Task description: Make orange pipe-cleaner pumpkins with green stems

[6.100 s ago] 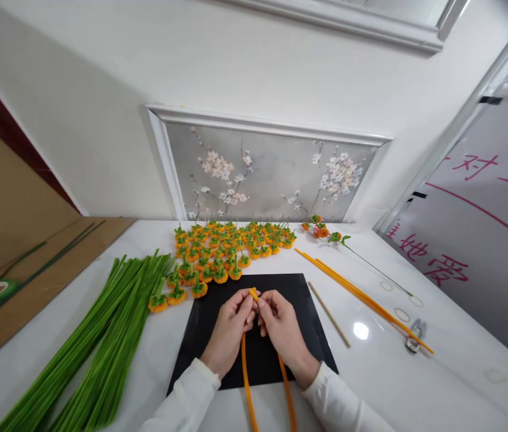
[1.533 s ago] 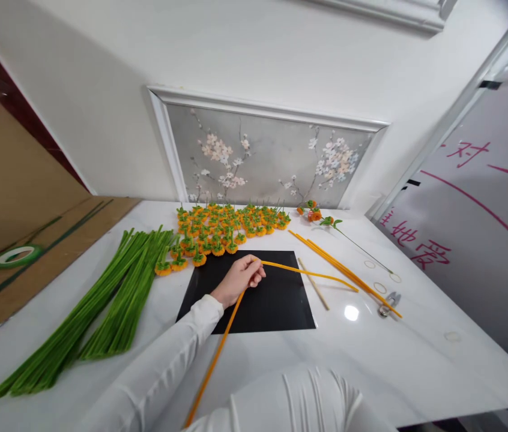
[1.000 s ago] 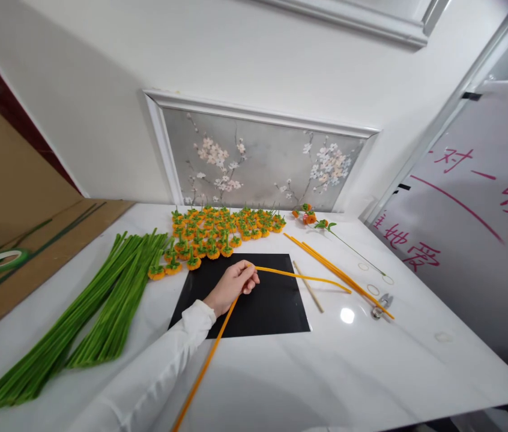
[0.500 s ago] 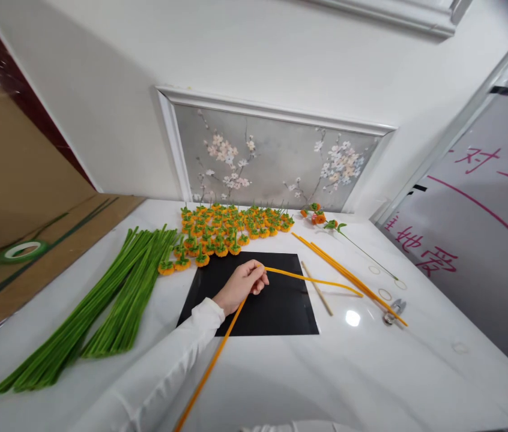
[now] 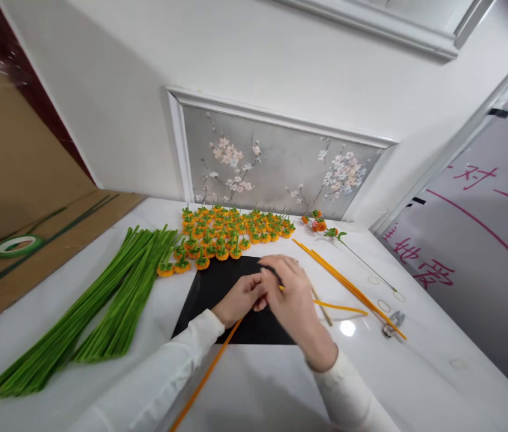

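Observation:
My left hand [image 5: 241, 299] is closed in a pinch on an orange pipe cleaner [image 5: 209, 375] above the black mat [image 5: 204, 300]. One length runs down toward the table's front edge; the other extends rightward under my right hand [image 5: 292, 303]. The fingers of my right hand, slightly blurred, meet the left fingertips and appear closed on the same pipe cleaner; its thumb is partly hidden. Just behind the mat stand several orange flower heads [image 5: 221, 251] with green bases pointing up.
Green pipe cleaners [image 5: 87, 312] lie bundled at left. To the right are more orange pipe cleaners [image 5: 348, 276], a thin stick [image 5: 323, 309], pliers [image 5: 393, 324] and a finished flower stem [image 5: 366, 262]. Green tape [image 5: 17, 246] rests on cardboard at far left.
My right hand has come in from the lower right to meet the left fingers at the pipe cleaner. My left hand has stayed nearly in place, still gripping it.

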The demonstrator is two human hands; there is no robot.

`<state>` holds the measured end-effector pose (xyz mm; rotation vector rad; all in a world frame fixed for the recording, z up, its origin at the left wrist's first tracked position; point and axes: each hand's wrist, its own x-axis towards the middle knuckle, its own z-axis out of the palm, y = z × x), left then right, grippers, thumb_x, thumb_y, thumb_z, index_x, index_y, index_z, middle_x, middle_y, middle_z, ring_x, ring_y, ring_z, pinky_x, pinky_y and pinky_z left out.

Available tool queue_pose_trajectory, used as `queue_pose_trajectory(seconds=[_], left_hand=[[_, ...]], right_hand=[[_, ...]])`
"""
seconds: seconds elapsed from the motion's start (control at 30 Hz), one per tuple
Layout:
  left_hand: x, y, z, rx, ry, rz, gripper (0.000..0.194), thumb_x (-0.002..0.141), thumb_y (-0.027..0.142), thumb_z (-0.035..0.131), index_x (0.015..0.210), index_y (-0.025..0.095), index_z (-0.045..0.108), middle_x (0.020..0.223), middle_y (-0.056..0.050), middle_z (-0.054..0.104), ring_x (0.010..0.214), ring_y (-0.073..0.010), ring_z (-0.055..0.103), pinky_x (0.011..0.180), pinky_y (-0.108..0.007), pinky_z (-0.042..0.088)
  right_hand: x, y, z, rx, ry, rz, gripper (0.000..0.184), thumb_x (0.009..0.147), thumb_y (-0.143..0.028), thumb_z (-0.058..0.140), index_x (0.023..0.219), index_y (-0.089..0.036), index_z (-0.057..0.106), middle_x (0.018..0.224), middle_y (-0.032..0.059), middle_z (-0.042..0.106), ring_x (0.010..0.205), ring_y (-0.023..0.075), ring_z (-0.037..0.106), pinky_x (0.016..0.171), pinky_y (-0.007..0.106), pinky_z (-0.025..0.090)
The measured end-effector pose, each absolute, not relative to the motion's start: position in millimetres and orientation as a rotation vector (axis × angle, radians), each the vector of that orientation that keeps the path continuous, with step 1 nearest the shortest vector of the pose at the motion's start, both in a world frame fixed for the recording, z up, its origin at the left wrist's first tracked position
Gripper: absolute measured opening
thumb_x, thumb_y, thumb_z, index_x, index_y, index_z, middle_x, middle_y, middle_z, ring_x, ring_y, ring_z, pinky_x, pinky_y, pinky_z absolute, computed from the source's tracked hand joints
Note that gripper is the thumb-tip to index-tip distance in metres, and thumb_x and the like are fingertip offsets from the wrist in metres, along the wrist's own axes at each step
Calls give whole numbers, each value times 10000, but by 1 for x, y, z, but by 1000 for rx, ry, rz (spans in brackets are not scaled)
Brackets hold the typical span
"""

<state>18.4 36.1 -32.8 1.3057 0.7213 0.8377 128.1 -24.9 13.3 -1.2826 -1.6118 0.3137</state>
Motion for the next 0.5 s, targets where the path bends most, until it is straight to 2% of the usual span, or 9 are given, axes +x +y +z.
queue_pose_trajectory(seconds=[0.03, 0.1, 0.2, 0.4, 0.5], left_hand=[[17, 35, -30, 1329, 688, 794, 337, 746, 437, 656, 618, 134, 582, 526, -8, 556, 432, -86, 449, 421, -216, 328], [14, 33, -27, 1395, 636, 697, 345, 791, 452, 604, 660, 133, 583, 576, -13, 573, 450, -73, 441, 423, -199, 297], [9, 35, -26, 1418, 668, 652, 327, 826, 440, 560, 693, 141, 562, 609, -5, 576, 460, -58, 414, 425, -183, 246], [3, 36, -30, 1355, 756, 674, 246, 779, 387, 622, 809, 145, 589, 749, -28, 631, 493, -55, 428, 442, -184, 254], [1, 37, -33, 1378, 782, 715, 291, 811, 414, 580, 770, 127, 603, 626, 10, 559, 461, -48, 363, 431, -185, 223]], right_hand=[[144, -16, 16, -1324, -1633, 267, 222, 862, -225, 492, 1017, -202, 650, 1056, 83, 654, 1041, 241, 570, 947, 391, 421], [165, -11, 12, -1367, -1735, 449, 240, 868, -231, 482, 1063, -203, 619, 921, 60, 678, 867, 201, 628, 813, 330, 489], [173, -16, -6, -1380, -1737, 668, 250, 882, -216, 440, 1083, -204, 588, 800, 23, 667, 644, 147, 615, 626, 258, 495], [161, -17, -27, -1325, -1542, 738, 131, 851, -216, 483, 920, -196, 592, 667, -9, 608, 578, 132, 565, 549, 231, 460], [154, -13, -37, -1290, -1450, 793, 108, 855, -220, 486, 901, -190, 579, 699, -7, 623, 561, 114, 550, 530, 214, 453]])
